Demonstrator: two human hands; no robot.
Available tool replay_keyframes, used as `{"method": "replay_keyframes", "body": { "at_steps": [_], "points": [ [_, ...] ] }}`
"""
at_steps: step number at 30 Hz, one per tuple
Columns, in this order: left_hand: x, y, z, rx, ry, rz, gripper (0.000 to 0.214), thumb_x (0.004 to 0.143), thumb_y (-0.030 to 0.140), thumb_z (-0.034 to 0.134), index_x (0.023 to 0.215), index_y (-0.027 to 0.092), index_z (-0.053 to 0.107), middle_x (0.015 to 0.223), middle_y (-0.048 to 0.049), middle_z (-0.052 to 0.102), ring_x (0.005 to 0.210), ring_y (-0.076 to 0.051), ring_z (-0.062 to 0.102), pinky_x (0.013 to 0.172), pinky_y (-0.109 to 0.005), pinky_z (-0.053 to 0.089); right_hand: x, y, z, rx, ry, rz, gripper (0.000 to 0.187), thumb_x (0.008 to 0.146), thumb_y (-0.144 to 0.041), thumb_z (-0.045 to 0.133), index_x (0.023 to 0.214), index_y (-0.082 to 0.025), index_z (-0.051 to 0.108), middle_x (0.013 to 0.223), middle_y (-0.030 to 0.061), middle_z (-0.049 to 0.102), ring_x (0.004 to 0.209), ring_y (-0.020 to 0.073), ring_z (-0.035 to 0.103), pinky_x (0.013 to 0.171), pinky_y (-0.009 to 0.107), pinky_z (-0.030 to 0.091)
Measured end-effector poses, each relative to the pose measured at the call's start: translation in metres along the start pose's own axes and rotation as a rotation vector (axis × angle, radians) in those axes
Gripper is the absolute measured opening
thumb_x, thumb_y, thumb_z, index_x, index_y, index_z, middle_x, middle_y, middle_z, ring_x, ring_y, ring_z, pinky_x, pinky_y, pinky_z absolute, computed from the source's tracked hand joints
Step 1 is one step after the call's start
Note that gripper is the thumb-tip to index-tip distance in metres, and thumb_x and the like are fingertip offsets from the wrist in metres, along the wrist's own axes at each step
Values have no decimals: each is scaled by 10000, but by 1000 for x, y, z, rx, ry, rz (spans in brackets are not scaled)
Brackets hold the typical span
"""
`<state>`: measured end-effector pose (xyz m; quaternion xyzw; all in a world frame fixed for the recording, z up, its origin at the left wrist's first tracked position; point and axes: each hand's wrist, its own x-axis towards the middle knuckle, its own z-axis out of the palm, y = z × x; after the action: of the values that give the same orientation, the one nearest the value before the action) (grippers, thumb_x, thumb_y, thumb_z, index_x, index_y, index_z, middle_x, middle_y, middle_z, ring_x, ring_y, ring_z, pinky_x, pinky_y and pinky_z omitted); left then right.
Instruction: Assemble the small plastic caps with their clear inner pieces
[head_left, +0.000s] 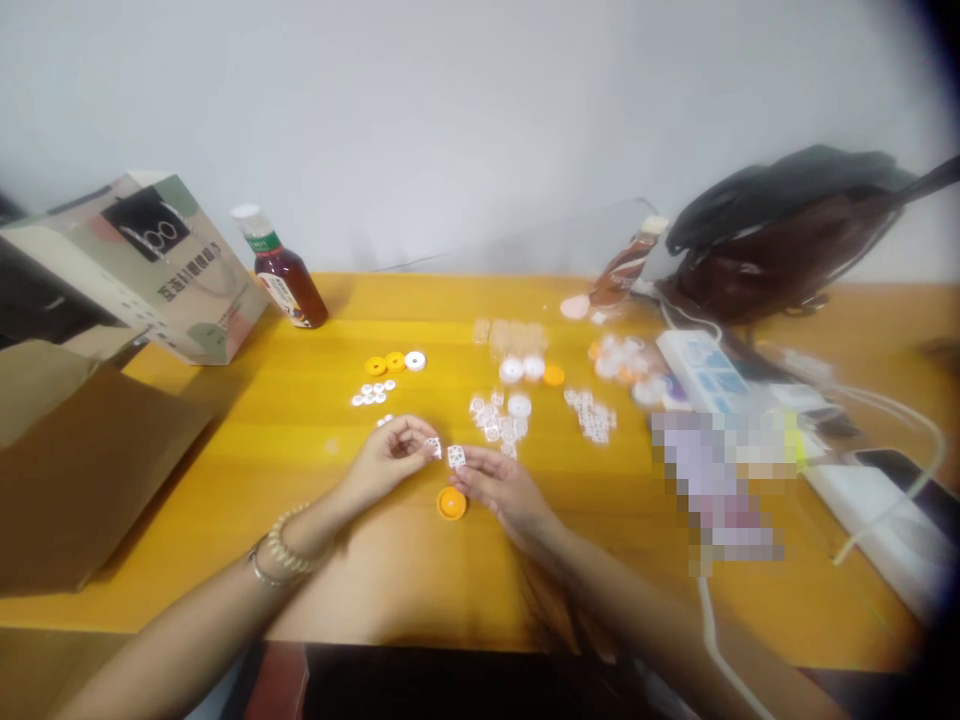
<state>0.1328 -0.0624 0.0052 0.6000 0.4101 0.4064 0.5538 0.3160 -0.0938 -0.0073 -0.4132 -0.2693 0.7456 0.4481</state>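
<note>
My left hand point(401, 450) pinches a small white piece with a dark pattern point(433, 447). Close by, my right hand point(506, 485) holds a similar small white patterned square point(456, 457) between thumb and fingers. Just below the two pieces, an orange round cap point(451, 503) lies on the table with its hollow side up. Beyond my hands are a loose pile of white patterned pieces point(491, 415), a group of small white discs point(373, 393), and a short row of yellow and white round caps point(395, 363).
A brown cardboard box point(90, 470) and a paper bag point(180, 270) stand at left, near a dark red bottle point(289, 285). Farther right are another bottle point(628, 265), a dark bag point(787, 235), a power strip point(701, 370) and white cables point(712, 640) on the wooden table point(360, 580).
</note>
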Motion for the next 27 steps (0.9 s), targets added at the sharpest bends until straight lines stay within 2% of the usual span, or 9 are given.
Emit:
{"method": "replay_keyframes", "body": {
  "at_steps": [6, 15, 21, 27],
  "points": [
    [10, 2, 2, -20, -118, 6, 232, 773, 243, 606, 969, 127, 560, 845, -51, 628, 765, -114, 589, 744, -260, 469, 8, -5, 2, 23, -38, 5, 335, 557, -201, 777, 874, -180, 670, 756, -4, 667, 712, 123, 642, 839, 325, 483],
    [11, -1, 5, 198, -21, 185, 204, 790, 235, 584, 977, 157, 609, 896, -55, 531, 767, -116, 559, 727, -259, 479, 18, -7, 3, 28, -100, -26, 319, 578, -188, 760, 881, -188, 660, 785, -2, 680, 714, 118, 646, 843, 324, 473],
    [5, -4, 7, 369, -7, 269, 214, 813, 210, 549, 1018, 189, 608, 878, -58, 557, 798, -141, 550, 736, -279, 470, 17, -5, -2, -18, -120, -32, 300, 598, -201, 747, 887, -201, 664, 791, 1, 686, 696, 116, 645, 813, 317, 489],
    [2, -6, 7, 432, 17, 332, 225, 824, 205, 532, 1036, 208, 607, 897, -59, 552, 833, -150, 541, 760, -294, 460, 16, -6, -1, -50, -143, -30, 284, 606, -235, 745, 879, -203, 676, 845, 17, 693, 722, 125, 645, 821, 329, 489]
  ]
}}
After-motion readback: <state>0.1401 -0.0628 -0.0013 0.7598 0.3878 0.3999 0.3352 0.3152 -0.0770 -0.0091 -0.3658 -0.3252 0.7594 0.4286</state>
